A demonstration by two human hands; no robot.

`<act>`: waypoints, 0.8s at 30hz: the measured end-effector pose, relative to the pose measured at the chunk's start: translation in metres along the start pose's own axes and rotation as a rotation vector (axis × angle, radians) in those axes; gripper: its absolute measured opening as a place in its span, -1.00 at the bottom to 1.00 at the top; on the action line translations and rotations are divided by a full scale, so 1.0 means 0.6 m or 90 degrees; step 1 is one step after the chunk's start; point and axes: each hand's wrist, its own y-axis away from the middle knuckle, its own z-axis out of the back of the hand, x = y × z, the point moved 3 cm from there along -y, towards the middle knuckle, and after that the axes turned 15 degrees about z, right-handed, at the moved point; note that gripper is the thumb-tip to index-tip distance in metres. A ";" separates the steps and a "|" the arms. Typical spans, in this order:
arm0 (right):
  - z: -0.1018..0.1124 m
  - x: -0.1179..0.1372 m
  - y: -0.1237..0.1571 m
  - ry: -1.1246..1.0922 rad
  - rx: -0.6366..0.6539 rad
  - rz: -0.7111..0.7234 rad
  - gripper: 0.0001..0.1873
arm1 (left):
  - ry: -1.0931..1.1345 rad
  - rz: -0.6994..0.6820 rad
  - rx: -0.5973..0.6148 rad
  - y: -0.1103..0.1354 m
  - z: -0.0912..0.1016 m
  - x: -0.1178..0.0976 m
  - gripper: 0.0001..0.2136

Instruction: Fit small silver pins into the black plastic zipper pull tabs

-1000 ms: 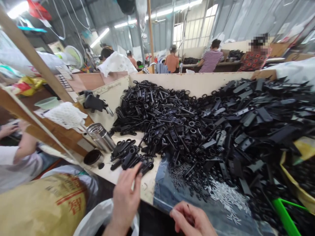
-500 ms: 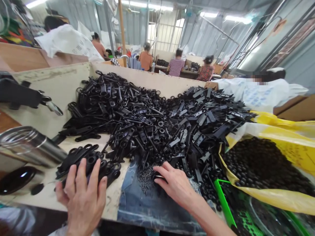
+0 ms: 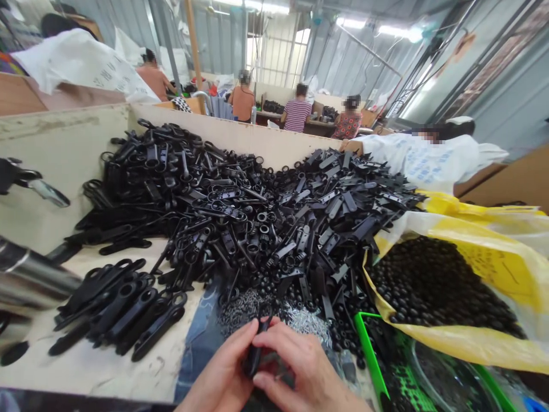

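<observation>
At the bottom centre my left hand (image 3: pixel 223 377) and my right hand (image 3: pixel 302 375) meet, both pinched on one small black plastic clip part (image 3: pixel 254 357). Just beyond them lies a scatter of small silvery metal pins (image 3: pixel 306 321) on a dark blue cloth (image 3: pixel 199 337). To the left a small stack of long black plastic clips (image 3: pixel 118 309) rests on the pale table top (image 3: pixel 94 372). A large heap of black clip parts (image 3: pixel 240 200) fills the middle of the bin.
A yellow bag (image 3: pixel 484 343) of small black beads (image 3: pixel 433 283) sits at right, with a green tray edge (image 3: pixel 371 360) below it. A steel flask (image 3: pixel 30 277) lies at far left. The bin's pale wall (image 3: pixel 55 149) rises behind. Several people work at tables in the back.
My left hand left the stack of long clips and moved right; my right hand drew back from the heap. Both now meet on one black part. The view shifted right.
</observation>
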 end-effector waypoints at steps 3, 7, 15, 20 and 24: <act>0.008 -0.003 0.007 0.026 0.020 0.009 -0.66 | 0.027 -0.064 -0.100 0.008 0.015 -0.021 -0.81; 0.067 -0.060 -0.003 0.069 -0.102 -0.079 -0.76 | -0.115 -0.165 -0.146 0.031 0.035 -0.046 -0.53; 0.097 -0.167 -0.087 0.371 -0.041 -0.274 -0.83 | -0.159 -0.140 -0.089 0.040 0.021 -0.018 -0.44; 0.084 -0.177 -0.097 0.334 -0.071 -0.301 -0.85 | -0.142 -0.122 -0.036 0.041 0.033 -0.009 -0.49; 0.112 -0.176 -0.080 0.259 -0.135 -0.291 -0.80 | -0.128 -0.103 -0.017 0.057 0.044 -0.005 -0.54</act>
